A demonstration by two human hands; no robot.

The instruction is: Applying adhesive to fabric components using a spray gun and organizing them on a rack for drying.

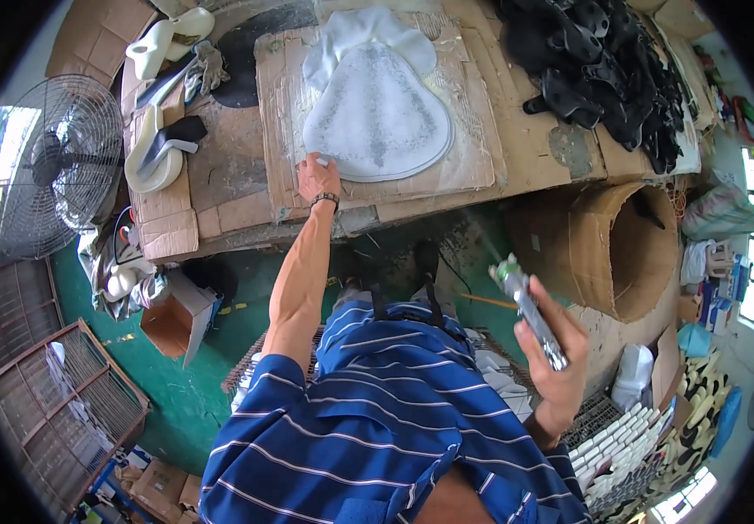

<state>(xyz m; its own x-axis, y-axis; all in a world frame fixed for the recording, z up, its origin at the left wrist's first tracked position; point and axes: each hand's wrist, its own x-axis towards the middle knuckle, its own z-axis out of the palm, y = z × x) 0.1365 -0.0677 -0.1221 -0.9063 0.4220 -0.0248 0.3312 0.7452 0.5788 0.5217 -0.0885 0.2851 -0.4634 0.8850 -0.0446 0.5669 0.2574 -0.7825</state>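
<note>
On a cardboard-covered table lies a stack of white rounded sheets [378, 118], wide at the near end and speckled grey on top. A plain white sheet [370, 39] is bunched over its far end. My left hand [318, 179] pinches the near left edge of the stack; whether it grips one layer or several is hidden. My right hand [560, 336], away from the table on the right, is wrapped round a silver spray gun [530, 306] with a green part by its nozzle. The nozzle points up toward the table, and a faint mist shows ahead of it.
Black moulded parts [604, 70] are heaped at the table's far right. Curved cream parts [154, 153] and a glove [208, 70] lie at its left, beside a large fan [55, 166]. Below its right edge lies a cardboard drum [604, 249]; an open box [178, 319] is at left.
</note>
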